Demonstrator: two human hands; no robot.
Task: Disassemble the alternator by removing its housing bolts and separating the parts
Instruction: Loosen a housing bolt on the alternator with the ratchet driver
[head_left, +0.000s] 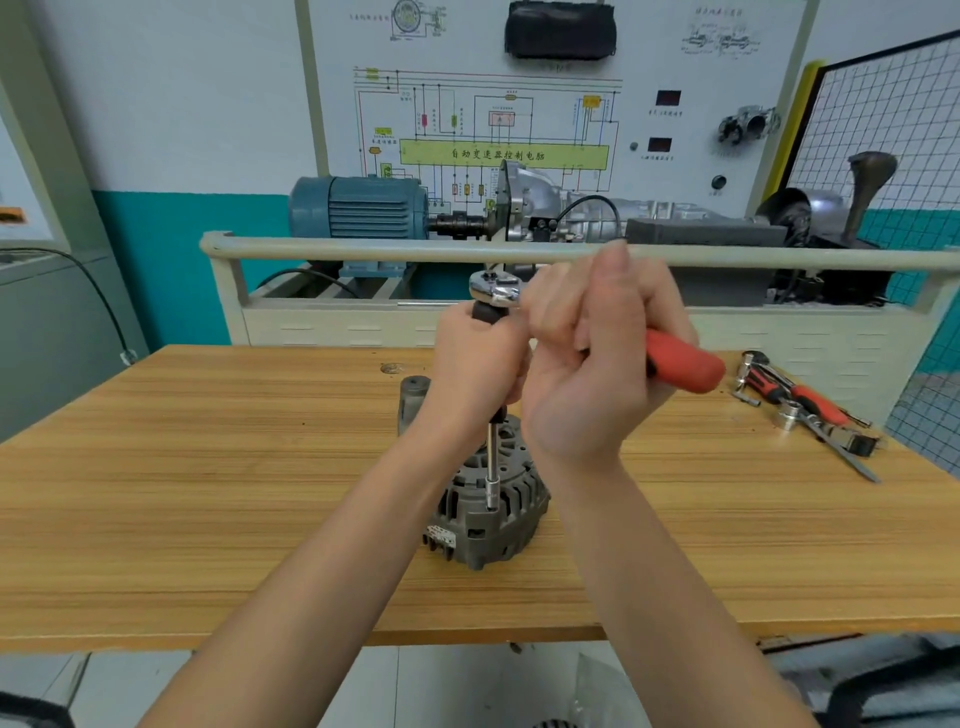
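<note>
While one alternator (488, 499) sits centre frame on table (208, 493), axis upright, vented end up, one ratchet (519, 296) with upright extension bar (491, 462) meets its top rim. Left hand (480, 358) grip curled round extension's upper end; right hand (597, 358) grip wrapped round red handle (685, 364). Spare tools (810, 415), count unclear, lie right of frame.

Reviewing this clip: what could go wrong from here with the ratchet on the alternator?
Neither hand steadies the alternator: the left hand grips the extension and the right hand the ratchet handle, so it may twist or tip. The long extension could also lean and slip the socket off the bolt.
</note>
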